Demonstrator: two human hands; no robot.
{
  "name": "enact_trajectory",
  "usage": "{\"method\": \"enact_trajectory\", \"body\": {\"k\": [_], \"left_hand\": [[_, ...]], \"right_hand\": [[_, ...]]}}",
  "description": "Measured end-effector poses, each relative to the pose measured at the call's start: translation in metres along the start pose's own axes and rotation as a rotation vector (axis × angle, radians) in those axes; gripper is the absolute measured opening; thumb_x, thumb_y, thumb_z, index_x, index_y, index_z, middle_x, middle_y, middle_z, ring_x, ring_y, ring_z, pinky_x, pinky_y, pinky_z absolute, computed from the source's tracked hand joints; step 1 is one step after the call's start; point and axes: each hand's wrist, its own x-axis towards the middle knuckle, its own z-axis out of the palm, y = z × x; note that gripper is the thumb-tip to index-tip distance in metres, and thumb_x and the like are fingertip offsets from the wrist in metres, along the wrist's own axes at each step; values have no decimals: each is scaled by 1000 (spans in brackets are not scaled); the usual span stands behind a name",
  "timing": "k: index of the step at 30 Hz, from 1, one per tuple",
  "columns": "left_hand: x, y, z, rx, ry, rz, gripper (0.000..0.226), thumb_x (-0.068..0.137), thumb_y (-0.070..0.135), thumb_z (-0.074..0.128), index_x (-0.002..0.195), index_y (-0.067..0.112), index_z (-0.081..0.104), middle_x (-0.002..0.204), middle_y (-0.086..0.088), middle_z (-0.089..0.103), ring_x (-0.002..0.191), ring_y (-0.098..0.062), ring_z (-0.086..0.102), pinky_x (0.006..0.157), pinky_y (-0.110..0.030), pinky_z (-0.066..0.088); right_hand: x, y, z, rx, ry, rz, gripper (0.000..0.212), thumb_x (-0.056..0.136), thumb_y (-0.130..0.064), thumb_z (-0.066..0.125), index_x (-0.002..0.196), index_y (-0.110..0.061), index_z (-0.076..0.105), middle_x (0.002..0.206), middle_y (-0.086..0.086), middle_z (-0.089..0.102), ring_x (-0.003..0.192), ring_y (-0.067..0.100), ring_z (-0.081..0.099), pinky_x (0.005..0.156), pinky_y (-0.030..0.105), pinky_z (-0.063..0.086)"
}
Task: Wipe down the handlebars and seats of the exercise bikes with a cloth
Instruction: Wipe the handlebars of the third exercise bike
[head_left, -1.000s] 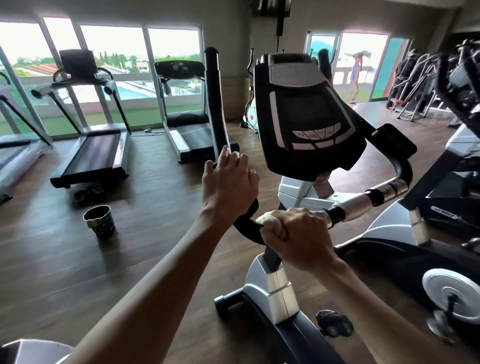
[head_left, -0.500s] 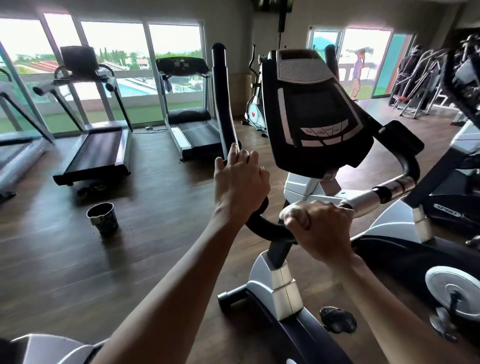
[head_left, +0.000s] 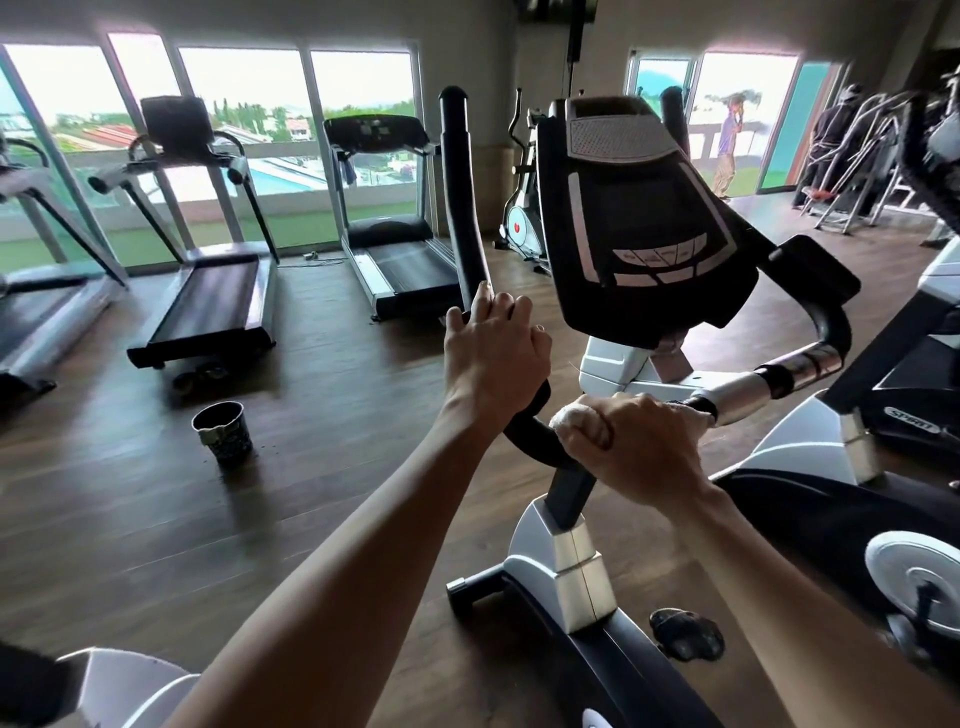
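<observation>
An exercise bike stands in front of me with a black console (head_left: 639, 208) and black curved handlebars (head_left: 460, 202). My left hand (head_left: 496, 358) grips the left handlebar where it bends upward. My right hand (head_left: 636, 447) is curled round a pale cloth (head_left: 574, 421) and presses it against the handlebar's lower middle section, next to the chrome grip sensor (head_left: 737, 397). Most of the cloth is hidden inside my fist. The bike's seat is not in view.
A dark cup (head_left: 222, 431) stands on the wooden floor to the left. Treadmills (head_left: 208, 291) line the windows at the back. Another bike (head_left: 904, 415) is close on the right. A person (head_left: 727, 150) stands in the far doorway.
My right hand has slid the cloth rightward along the handlebar toward the chrome sensor. My left hand keeps its grip on the left bar.
</observation>
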Motion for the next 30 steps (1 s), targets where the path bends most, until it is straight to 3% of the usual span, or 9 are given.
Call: {"method": "enact_trajectory", "body": {"k": [4, 7, 10, 13, 16, 19, 23, 26, 30], "left_hand": [[-1, 0, 2, 19, 18, -4, 38, 104, 36, 37, 127, 14, 58, 141, -6, 56, 150, -24, 30, 108, -49, 29], [-3, 0, 3, 30, 23, -5, 40, 103, 36, 37, 129, 14, 56, 142, -6, 55, 149, -25, 31, 109, -50, 30], [-8, 0, 5, 2, 23, 3, 49, 102, 39, 39, 143, 13, 49, 151, -8, 48, 151, -27, 29, 112, -53, 29], [-11, -1, 7, -5, 21, 27, 65, 102, 42, 41, 158, 10, 31, 165, -11, 31, 155, -28, 20, 117, -55, 23], [-19, -5, 10, -13, 13, 75, 73, 104, 47, 33, 163, 8, 14, 171, -13, 11, 159, -26, 5, 124, -57, 9], [-35, -18, 13, -70, 49, 195, 71, 104, 47, 21, 162, 6, 19, 171, -12, 12, 159, -23, 3, 126, -59, 9], [-71, -53, 16, -371, 121, 356, 57, 109, 31, 32, 161, 9, 28, 171, -7, 12, 159, -20, 0, 130, -44, 10], [-109, -97, 18, -460, 168, 212, 54, 109, 23, 40, 160, 6, 29, 170, -10, 17, 159, -20, 9, 129, -36, 16], [-148, -166, 14, -404, -61, -143, 49, 104, 20, 47, 152, 12, 48, 162, -8, 40, 152, -16, 32, 125, -33, 26]], "right_hand": [[-19, -15, 19, 48, 251, 73, 40, 86, -65, 50, 87, -28, 65, 78, -2, 63, 82, 27, 61, 81, 41, 43], [-37, -17, 38, 191, 348, -115, 41, 92, -55, 60, 110, -19, 67, 101, -2, 64, 99, 27, 57, 96, 47, 40], [-42, -15, 45, 184, 339, -189, 57, 99, -59, 51, 129, -12, 63, 121, 1, 61, 115, 28, 55, 104, 52, 37], [-40, -15, 43, 218, 335, -178, 57, 101, -58, 45, 130, -11, 61, 121, 1, 59, 112, 27, 52, 103, 51, 37], [-42, -20, 38, 383, 342, -155, 53, 102, -58, 44, 129, -15, 60, 118, -7, 58, 107, 15, 48, 99, 45, 38], [-51, -36, 31, 626, 370, -114, 40, 102, -54, 47, 125, -23, 57, 113, -15, 56, 101, 10, 52, 90, 43, 45], [-64, -62, 28, 802, 276, -155, 29, 95, -41, 55, 124, -36, 56, 111, -21, 61, 99, 14, 63, 82, 46, 53], [-62, -83, 42, 813, 162, -257, 32, 96, -51, 54, 124, -36, 54, 110, -27, 58, 98, 7, 60, 84, 37, 50], [-39, -120, 74, 858, 13, -342, 41, 98, -56, 53, 122, -24, 63, 112, -14, 67, 99, 11, 63, 88, 39, 52]]}}
